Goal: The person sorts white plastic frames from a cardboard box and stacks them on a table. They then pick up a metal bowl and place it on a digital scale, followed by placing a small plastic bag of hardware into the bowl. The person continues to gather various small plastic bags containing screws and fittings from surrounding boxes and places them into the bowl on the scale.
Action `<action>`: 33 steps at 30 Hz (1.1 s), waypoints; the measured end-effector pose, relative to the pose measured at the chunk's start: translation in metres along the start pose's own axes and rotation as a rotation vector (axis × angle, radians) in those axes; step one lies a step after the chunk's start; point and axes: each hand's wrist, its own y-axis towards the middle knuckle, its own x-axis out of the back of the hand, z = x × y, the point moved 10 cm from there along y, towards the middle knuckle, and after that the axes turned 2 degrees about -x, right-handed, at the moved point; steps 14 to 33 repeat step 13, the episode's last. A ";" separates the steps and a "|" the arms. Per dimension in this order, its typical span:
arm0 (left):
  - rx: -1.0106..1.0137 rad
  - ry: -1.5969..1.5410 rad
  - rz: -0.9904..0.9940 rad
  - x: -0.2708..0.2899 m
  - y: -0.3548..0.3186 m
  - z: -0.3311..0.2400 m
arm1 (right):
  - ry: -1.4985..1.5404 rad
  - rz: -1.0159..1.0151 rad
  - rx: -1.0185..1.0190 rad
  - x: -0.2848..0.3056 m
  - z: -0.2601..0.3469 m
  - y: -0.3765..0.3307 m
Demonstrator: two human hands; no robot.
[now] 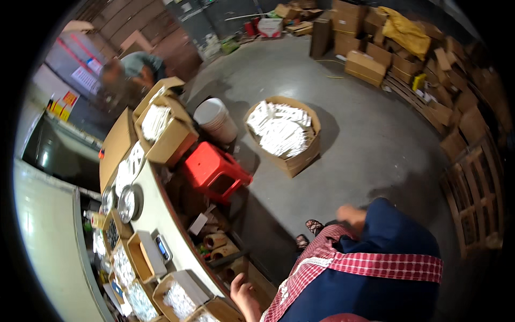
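My left hand (244, 296) hangs beside the edge of the long table (170, 231), its fingers loosely bent and apart with nothing visible in them. Closest to it on the table is an open carton of small silvery, clear-looking pieces (179, 298). My right hand (352, 216) is at my right side in front of the dark blue sleeve, over the floor. It is blurred, so its fingers cannot be made out, and no held thing shows. Ahead on the floor stands a large open carton (294, 167) full of white strip-like pieces (281, 129).
A red plastic stool (206, 163) and a white bucket (215, 119) stand beside the table. On the table are an open box of white pieces (157, 122), metal bowls (127, 204) and small cartons. Another person (137, 67) bends at far left. Stacked cartons (370, 61) and a wooden pallet (475, 196) line the right.
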 end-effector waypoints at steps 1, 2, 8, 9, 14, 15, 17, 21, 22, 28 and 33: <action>0.007 0.028 0.106 -0.033 0.010 0.011 | -0.067 -0.123 -0.425 0.008 -0.107 -0.036; 0.014 0.130 0.249 -0.083 0.014 0.012 | 0.045 -0.217 -0.856 0.016 -0.218 -0.097; -0.937 0.917 0.883 -0.257 0.015 0.047 | 1.561 -1.268 -0.850 0.113 -0.337 -0.356; -1.036 0.999 0.964 -0.283 0.006 0.046 | 1.559 -1.393 -0.783 0.128 -0.313 -0.383; -1.046 1.209 1.405 -0.383 -0.033 0.051 | 1.536 -1.259 -0.734 0.104 -0.272 -0.440; -1.046 1.209 1.405 -0.383 -0.033 0.051 | 1.536 -1.259 -0.734 0.104 -0.272 -0.440; -1.046 1.209 1.405 -0.383 -0.033 0.051 | 1.536 -1.259 -0.734 0.104 -0.272 -0.440; -1.046 1.209 1.405 -0.383 -0.033 0.051 | 1.536 -1.259 -0.734 0.104 -0.272 -0.440; -1.046 1.209 1.405 -0.383 -0.033 0.051 | 1.536 -1.259 -0.734 0.104 -0.272 -0.440; -1.046 1.209 1.405 -0.383 -0.033 0.051 | 1.536 -1.259 -0.734 0.104 -0.272 -0.440; -1.046 1.209 1.405 -0.383 -0.033 0.051 | 1.536 -1.259 -0.734 0.104 -0.272 -0.440</action>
